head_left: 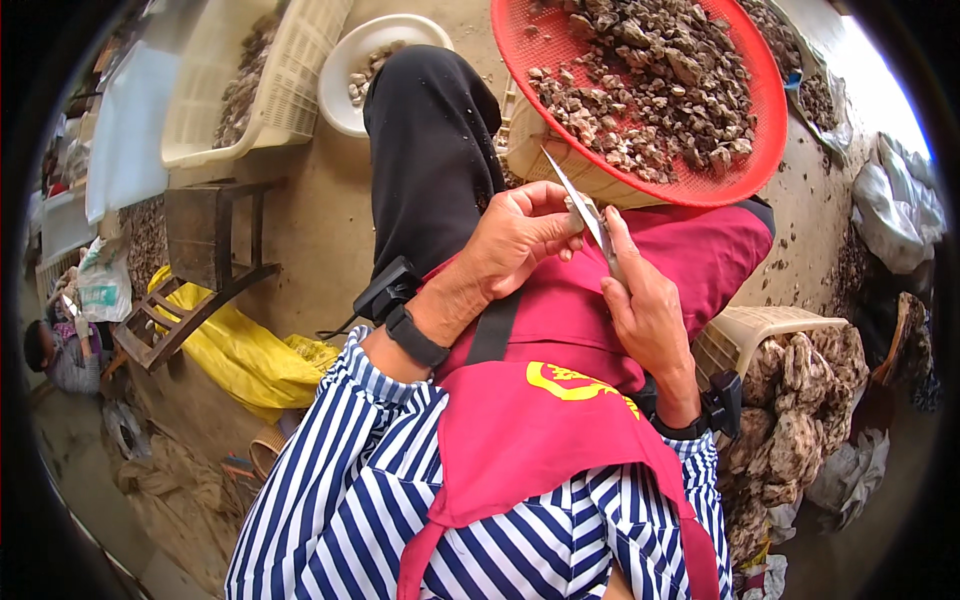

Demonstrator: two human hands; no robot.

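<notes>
- Thin grey knife blade (572, 190), pointed, tilted up-left; its tip lies against the rim of the red sieve basket (765, 130).
- Right hand (648, 300) is closed around the knife's handle, over the red apron (560, 400).
- Left hand (520, 235) pinches a small pale shell piece (583, 208) against the blade, fingers together.
- The basket, heaped with brown shell bits, crowds the hands from above.
- A cream basket of oysters (790, 400) sits close at right; open dirt floor lies left.

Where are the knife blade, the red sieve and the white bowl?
knife blade (568, 187), head view, on the middle of the bare metal above the hands.
red sieve (520, 40), head view, on its bare left rim.
white bowl (340, 100), head view, on its bare lower-left wall.
</notes>
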